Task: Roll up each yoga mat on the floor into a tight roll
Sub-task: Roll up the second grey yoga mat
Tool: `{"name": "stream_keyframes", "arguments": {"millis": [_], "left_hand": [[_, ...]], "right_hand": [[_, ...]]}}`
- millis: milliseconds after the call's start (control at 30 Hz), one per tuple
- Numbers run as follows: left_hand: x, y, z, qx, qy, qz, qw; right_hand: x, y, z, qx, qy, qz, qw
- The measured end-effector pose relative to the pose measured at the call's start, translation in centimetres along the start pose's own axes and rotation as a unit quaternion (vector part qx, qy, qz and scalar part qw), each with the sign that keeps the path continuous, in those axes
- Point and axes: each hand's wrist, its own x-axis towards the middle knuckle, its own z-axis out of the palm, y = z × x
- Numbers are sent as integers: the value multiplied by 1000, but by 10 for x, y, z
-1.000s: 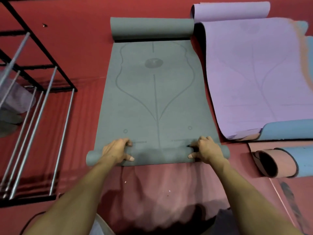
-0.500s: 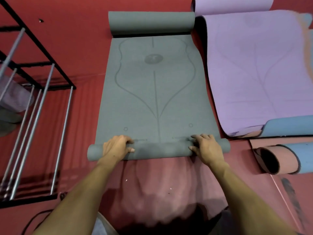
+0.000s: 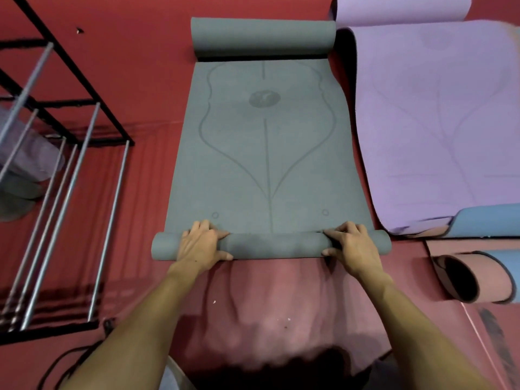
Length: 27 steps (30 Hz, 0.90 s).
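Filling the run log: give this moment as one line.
step: rolling grey mat | left hand: grips near roll | right hand: grips near roll | far end: curled | purple mat: unrolled

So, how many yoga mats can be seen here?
4: grey mat under both hands, purple mat right of it, blue mat beneath purple, rolled pink mat near right. Others may be hidden.

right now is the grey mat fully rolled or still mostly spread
Mostly spread. The grey mat lies flat except a thin near roll gripped by the left hand and right hand, plus a curled far end.
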Motion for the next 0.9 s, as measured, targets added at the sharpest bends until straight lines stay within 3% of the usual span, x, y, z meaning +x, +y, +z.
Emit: {"name": "stream_keyframes", "arguments": {"millis": [167,400,567,667,800,900], "left_hand": [[1,1,-1,-41,57,-29,997],[0,-1,4,-14,97,-34,995],[0,2,2,-24,127,-41,991],[-3,3,2,-43,154,-48,986],[-4,-2,4,-77,156,-51,983],[0,-10,14,-23,122,-11,992]], "right_hand": [[6,0,0,31,33,6,999],[-3,5,18,-31,99,-4,995],[0,8,12,-65,49,-9,997],[6,8,9,-23,67,8,997],[12,9,12,-15,82,4,997],[12,12,17,-20,86,12,996]]}}
